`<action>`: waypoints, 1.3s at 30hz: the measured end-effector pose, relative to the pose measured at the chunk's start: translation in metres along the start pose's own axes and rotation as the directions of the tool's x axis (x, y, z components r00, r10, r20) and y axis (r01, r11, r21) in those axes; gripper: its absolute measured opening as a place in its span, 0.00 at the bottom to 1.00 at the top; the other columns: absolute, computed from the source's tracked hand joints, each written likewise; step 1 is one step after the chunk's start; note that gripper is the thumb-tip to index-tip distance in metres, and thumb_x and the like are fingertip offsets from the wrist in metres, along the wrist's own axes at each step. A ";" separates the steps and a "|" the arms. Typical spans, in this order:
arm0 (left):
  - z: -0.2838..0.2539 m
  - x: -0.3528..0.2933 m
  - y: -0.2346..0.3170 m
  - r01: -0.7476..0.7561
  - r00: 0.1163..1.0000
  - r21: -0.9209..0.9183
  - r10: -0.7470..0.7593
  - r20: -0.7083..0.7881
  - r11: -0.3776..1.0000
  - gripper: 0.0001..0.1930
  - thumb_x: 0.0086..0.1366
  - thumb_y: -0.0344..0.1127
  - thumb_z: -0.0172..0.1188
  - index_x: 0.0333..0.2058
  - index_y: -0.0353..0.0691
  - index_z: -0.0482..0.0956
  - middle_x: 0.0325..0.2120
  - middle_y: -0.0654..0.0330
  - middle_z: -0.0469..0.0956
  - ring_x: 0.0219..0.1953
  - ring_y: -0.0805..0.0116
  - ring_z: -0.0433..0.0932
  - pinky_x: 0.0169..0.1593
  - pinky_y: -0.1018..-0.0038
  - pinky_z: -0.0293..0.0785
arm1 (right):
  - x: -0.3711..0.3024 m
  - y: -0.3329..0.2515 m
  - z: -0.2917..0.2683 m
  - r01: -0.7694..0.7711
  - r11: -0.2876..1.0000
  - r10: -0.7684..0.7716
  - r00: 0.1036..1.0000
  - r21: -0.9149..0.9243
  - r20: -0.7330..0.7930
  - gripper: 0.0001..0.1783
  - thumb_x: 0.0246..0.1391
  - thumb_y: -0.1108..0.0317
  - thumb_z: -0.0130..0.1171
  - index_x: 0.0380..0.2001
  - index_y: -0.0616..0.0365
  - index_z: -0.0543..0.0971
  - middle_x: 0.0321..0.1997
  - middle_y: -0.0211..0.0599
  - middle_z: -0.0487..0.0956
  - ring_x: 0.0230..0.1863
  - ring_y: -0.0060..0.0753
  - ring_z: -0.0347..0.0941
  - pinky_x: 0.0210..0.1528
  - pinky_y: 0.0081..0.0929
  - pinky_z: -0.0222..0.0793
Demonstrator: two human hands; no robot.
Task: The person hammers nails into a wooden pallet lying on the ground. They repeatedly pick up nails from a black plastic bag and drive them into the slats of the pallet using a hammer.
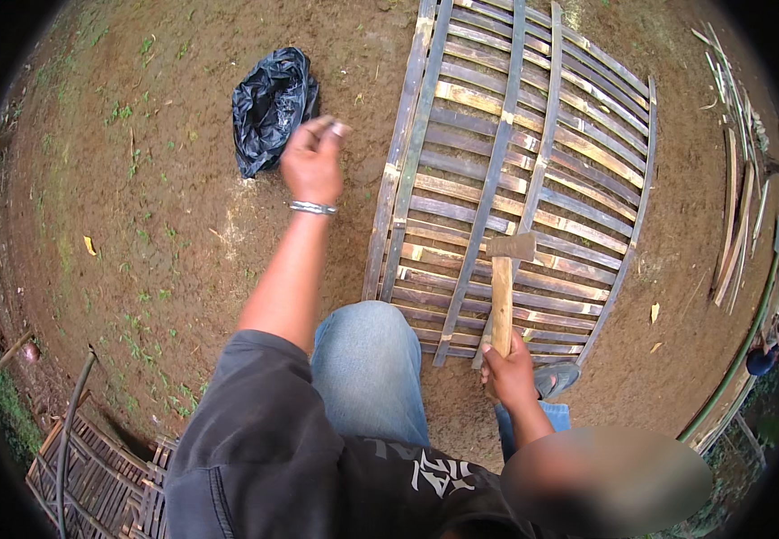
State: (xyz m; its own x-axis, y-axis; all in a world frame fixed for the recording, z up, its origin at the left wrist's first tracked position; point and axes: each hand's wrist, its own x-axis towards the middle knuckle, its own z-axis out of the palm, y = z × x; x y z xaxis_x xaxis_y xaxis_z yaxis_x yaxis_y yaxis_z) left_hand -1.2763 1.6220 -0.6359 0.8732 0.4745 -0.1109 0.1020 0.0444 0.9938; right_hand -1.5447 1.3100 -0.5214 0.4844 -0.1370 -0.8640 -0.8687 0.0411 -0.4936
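My left hand (312,166), with a silvery bracelet at the wrist, is raised just right of a crumpled black plastic bag (262,112) on the ground. Its fingers are pinched together; what they may hold is too small to make out. My right hand (510,370) is wrapped round the lower part of the wooden handle of a hatchet (502,296). The hatchet's brownish metal head points away from me, over the near part of a bamboo slat panel (488,189). Many cross slats lie between the panel's long strips.
My jeans-clad knee (367,359) is at the panel's near left corner, and a sandalled foot (557,379) at its near right. Loose bamboo strips (738,207) lie far right. A slatted bamboo structure (93,467) stands lower left. The ground is bare brown soil with sparse weeds.
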 end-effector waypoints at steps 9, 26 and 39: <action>0.051 -0.060 -0.070 0.129 0.991 0.206 -0.133 0.005 0.970 0.09 0.64 0.31 0.68 0.39 0.31 0.85 0.35 0.60 0.86 0.35 0.77 0.81 0.41 0.77 0.77 | 0.002 0.003 0.008 0.001 1.000 0.000 0.999 -0.027 0.054 0.28 0.61 0.75 0.60 0.63 0.61 0.66 0.27 0.28 0.72 0.19 0.20 0.69 0.19 0.22 0.67; 0.069 -0.066 -0.076 -0.428 0.899 0.674 0.359 0.250 0.602 0.06 0.60 0.33 0.67 0.37 0.45 0.83 0.38 0.61 0.81 0.44 0.59 0.79 0.50 0.61 0.66 | 0.013 -0.004 0.009 0.015 1.000 -0.015 0.999 -0.002 0.034 0.31 0.62 0.74 0.60 0.67 0.58 0.65 0.26 0.26 0.72 0.19 0.17 0.68 0.19 0.20 0.65; 0.069 -0.065 -0.074 -0.362 0.929 0.644 0.319 0.189 0.674 0.03 0.59 0.34 0.68 0.32 0.45 0.84 0.33 0.61 0.80 0.40 0.59 0.79 0.46 0.62 0.66 | 0.072 -0.053 0.045 0.423 0.708 -0.426 0.894 -0.566 0.136 0.28 0.69 0.64 0.50 0.69 0.58 0.62 0.62 0.60 0.75 0.62 0.63 0.73 0.61 0.46 0.70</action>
State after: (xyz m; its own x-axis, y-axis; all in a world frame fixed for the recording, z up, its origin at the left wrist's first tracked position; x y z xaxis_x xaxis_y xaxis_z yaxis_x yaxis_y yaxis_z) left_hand -1.3073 1.5272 -0.7032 0.9337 0.2887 0.2119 0.0594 -0.7083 0.7034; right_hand -1.4589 1.3425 -0.5618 0.8174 -0.0051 -0.5760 -0.4681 -0.5886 -0.6591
